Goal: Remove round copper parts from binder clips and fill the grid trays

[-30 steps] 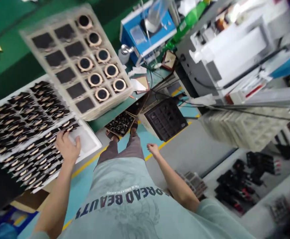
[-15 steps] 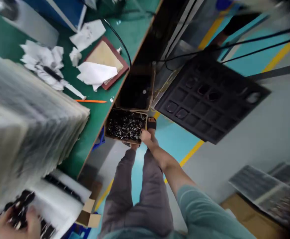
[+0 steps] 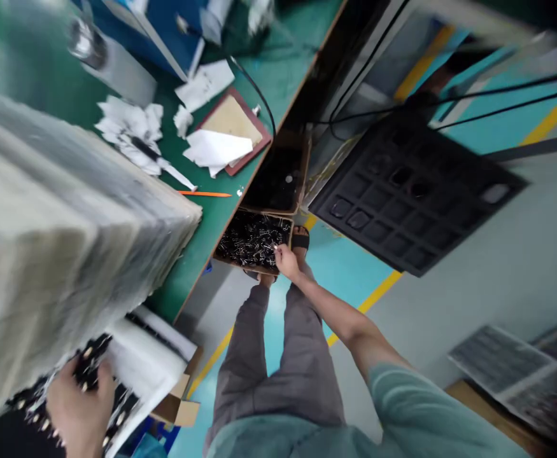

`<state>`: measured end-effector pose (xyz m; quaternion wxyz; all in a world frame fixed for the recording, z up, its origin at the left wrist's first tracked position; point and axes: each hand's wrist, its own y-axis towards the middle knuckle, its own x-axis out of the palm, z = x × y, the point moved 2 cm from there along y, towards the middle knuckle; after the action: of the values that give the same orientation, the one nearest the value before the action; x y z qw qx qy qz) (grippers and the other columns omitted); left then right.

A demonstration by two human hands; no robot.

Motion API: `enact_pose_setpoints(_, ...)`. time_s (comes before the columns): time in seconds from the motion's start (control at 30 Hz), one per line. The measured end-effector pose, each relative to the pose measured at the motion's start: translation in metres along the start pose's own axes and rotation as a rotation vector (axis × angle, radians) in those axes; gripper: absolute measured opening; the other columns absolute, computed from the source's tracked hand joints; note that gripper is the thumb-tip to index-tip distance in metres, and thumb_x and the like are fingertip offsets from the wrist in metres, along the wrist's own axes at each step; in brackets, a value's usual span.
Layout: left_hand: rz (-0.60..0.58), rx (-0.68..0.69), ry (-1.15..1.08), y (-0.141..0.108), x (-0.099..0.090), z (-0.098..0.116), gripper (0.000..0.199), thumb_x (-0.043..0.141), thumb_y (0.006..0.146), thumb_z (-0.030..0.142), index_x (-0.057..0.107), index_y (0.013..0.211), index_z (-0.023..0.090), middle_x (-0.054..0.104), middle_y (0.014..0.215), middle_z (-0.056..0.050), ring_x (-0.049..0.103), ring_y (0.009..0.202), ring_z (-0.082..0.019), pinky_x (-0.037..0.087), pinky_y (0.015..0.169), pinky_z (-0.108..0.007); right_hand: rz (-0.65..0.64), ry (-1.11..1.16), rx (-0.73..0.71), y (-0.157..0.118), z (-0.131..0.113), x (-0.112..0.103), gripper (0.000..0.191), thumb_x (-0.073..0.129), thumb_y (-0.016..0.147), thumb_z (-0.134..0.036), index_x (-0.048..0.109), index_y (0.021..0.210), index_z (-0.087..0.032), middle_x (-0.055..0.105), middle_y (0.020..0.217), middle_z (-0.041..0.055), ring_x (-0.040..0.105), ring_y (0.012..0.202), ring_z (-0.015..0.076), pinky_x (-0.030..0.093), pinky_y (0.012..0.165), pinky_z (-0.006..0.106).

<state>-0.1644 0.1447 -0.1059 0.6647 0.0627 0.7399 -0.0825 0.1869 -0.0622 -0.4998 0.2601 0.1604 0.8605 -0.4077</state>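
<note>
At the lower left, my left hand (image 3: 80,404) rests among small black parts with metallic bits (image 3: 123,407), beside a white tray wall (image 3: 147,359); its thumb and fingers are apart. My right hand (image 3: 286,261) is at the right side of a cardboard box (image 3: 254,268) filled with black parts and shiny metal pieces (image 3: 247,238). Its fingertips pinch a tiny light-coloured piece, too small to identify.
Stacked pale sheets or trays (image 3: 91,210) stand on the green table (image 3: 177,289). Crumpled paper (image 3: 130,127), an orange stick (image 3: 206,194) and a red-framed pad (image 3: 259,143) lie nearby. A black compartment tray (image 3: 402,203) and cables are to the right.
The view has shifted, so the table and boxes sit further right. My right hand has gone from the box's edge to a pinch with a small piece showing. My left hand shows more fully.
</note>
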Motion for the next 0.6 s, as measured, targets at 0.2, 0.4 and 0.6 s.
enact_pose_setpoints(0.2, 0.208, 0.059, -0.283, -0.036, -0.022, 0.010, 0.051, 0.055, 0.084, 0.045, 0.055, 0.119, 0.008, 0.060, 0.115, -0.023, 0.055, 0.117, -0.038, 0.042, 0.106, -0.056, 0.160, 0.415, -0.275, -0.156, -0.116, -0.117, 0.030, 0.041, 0.098, -0.034, 0.062, 0.114, -0.020, 0.072, 0.107, 0.0096, 0.069, 0.093, 0.0218, 0.055, 0.084, 0.034)
enact_pose_setpoints(0.4, 0.157, 0.071, -0.651, -0.106, -0.029, 0.036, 0.032, 0.051, 0.091, 0.037, 0.055, 0.117, 0.018, 0.061, 0.116, -0.016, 0.058, 0.116, -0.032, 0.045, 0.104, -0.051, 0.177, 0.609, -0.487, -0.250, -0.250, -0.212, 0.033, 0.048, 0.095, -0.044, 0.063, 0.119, -0.027, 0.071, 0.108, 0.0072, 0.068, 0.076, 0.0194, 0.058, 0.075, 0.036)
enact_pose_setpoints(0.6, 0.087, 0.070, -0.940, -0.151, -0.024, 0.044, 0.029, 0.048, 0.094, 0.032, 0.056, 0.120, 0.021, 0.061, 0.123, -0.014, 0.061, 0.116, -0.027, 0.050, 0.100, -0.045, -0.005, 0.554, -0.726, -0.213, -0.424, -0.244, 0.027, 0.057, 0.090, -0.040, 0.060, 0.109, -0.020, 0.063, 0.078, -0.0005, 0.060, 0.060, 0.0118, 0.051, 0.058, 0.024)
